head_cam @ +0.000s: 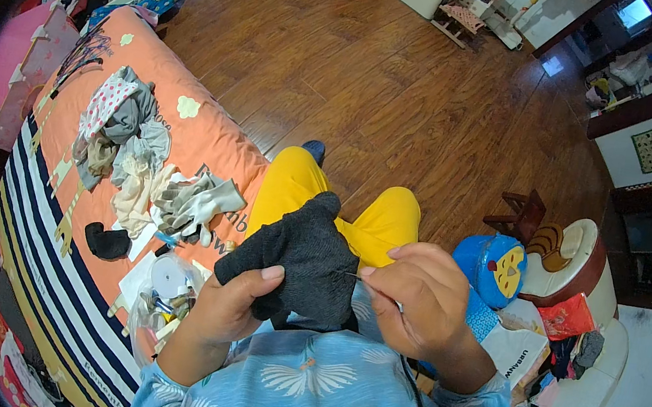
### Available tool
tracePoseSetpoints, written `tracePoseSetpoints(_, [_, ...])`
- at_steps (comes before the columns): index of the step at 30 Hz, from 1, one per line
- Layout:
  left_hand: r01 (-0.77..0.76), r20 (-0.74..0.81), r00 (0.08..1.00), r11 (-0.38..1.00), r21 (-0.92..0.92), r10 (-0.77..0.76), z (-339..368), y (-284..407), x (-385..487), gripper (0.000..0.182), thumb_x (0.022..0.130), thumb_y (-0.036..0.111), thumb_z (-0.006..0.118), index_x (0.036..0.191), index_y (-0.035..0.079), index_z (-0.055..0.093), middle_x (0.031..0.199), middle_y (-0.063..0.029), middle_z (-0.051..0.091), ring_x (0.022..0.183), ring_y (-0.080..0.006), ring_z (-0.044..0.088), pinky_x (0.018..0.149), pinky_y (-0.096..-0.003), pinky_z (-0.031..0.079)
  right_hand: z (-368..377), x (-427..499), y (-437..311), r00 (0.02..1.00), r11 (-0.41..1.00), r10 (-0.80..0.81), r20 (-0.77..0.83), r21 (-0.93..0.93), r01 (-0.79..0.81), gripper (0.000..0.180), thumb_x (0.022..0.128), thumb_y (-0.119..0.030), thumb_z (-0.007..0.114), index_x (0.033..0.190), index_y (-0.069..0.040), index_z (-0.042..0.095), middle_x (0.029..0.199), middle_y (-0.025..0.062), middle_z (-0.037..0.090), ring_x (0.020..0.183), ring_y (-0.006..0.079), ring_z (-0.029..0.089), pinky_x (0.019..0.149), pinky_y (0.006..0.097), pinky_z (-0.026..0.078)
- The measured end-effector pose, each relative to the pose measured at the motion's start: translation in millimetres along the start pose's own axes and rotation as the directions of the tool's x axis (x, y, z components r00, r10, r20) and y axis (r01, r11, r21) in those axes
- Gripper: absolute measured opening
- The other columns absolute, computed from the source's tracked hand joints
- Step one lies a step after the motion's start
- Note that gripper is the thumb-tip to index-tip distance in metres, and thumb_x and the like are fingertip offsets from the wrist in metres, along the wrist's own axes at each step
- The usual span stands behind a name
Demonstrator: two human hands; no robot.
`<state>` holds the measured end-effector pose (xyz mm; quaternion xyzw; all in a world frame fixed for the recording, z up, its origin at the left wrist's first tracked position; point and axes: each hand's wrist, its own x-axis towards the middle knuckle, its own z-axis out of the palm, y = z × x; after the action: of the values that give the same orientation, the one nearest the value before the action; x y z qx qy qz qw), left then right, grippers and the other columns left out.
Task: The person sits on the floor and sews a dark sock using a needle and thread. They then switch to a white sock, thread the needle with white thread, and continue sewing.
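My left hand holds a piece of black knitted fabric above my lap, its thumb lying on top. My right hand pinches a thin needle between thumb and index finger at the fabric's right edge. A fine thread seems to run near the raised fingers. To the left on the bed lie a small black cloth piece, grey and white gloves and a clear plastic bag with a white spool and small sewing items.
An orange printed bedspread bears a heap of clothes. Right of my yellow-trousered knees stand a blue round container with a yellow face and a white sofa with folded cloths. A small wooden stool stands on the brown wooden floor.
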<state>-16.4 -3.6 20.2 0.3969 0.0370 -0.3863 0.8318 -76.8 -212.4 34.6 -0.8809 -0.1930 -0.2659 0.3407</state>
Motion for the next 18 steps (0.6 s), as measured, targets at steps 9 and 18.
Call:
tracePoseSetpoints(9, [-0.059, 0.059, 0.998, 0.894, 0.445, 0.036, 2.1, -10.7, -3.4, 0.044, 0.092, 0.011, 0.055, 0.133, -0.001, 0.044, 0.12, -0.0061, 0.058, 0.107, -0.013, 0.053, 0.091, -0.0256, 0.041, 16.8, -3.3, -0.5, 0.933, 0.93, 0.275, 0.232, 0.183, -0.32, 0.019, 0.086, -0.005, 0.058, 0.105, -0.001, 0.055, 0.074, 0.016, 0.063, 0.065, 0.0317, 0.063, 0.058, 0.039, 0.05])
tracePoseSetpoints(18, [-0.181, 0.149, 0.983, 0.708, 0.683, 0.107, -14.0, -23.4, 6.8, 0.039, 0.095, 0.011, 0.052, 0.131, -0.002, 0.045, 0.118, -0.0062, 0.058, 0.106, -0.0128, 0.052, 0.091, -0.0269, 0.042, 30.1, -21.0, -0.2, 0.708, 0.625, 0.65, 0.277, 0.334, -0.705, 0.011, 0.098, -0.012, 0.041, 0.104, -0.003, 0.04, 0.079, 0.0177, 0.061, 0.067, 0.026, 0.065, 0.057, 0.0314, 0.051])
